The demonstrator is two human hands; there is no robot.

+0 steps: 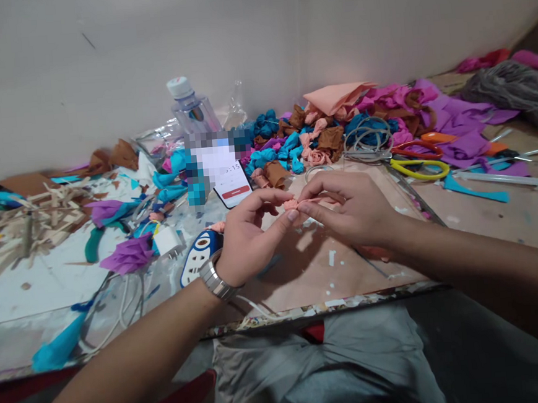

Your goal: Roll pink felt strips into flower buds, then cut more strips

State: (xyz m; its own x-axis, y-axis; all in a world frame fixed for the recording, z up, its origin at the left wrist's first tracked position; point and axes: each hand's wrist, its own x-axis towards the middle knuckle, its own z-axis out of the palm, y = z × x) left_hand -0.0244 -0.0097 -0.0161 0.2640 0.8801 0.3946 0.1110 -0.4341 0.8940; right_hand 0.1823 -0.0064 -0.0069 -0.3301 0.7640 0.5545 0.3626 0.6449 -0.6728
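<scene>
Trousers [324, 371], grey, sit nearest, below the front edge of the table [368, 274]. Metal-band watch [217, 280] on the left wrist, just above that edge.

Left hand [257, 227]: thumb and index finger pinch the left side of a small peach paper piece [290, 205], other fingers curled. Right hand [350, 204]: thumb and index finger closed on its right side. Fingertips of both hands nearly meet. Paper piece is held up over the brown part of the tabletop, crumpled and compact. Long axis looks roughly left-right, spanning the two pinches, about parallel to the front edge. Fingers cover its ends, so can't tell which end is the head.

Left of the hands, near the edge: pointed blue paper piece [59, 348], then white cable [123, 306]. Blue-and-white power strip [201, 256] just beside the left wrist, slanting away. White charger [167, 242] to its left, prongs toward the person, purple paper flower [128, 255] next to it.

Further out: phone [234, 188] face up beyond the left hand, screen lit, part of it pixelated. Loose wooden sticks [38, 226] far left. Yellow scissor handle [420, 170] beyond the right hand.

Behind those: heap of twisted crepe paper [301, 140] in teal, brown, peach and pink, folded peach sheet [338, 97] on top. Clear bottle [194, 111], white cap, upright left of the heap. Grey yarn [512, 92] far right. Pale wall [237, 36] at the back.
</scene>
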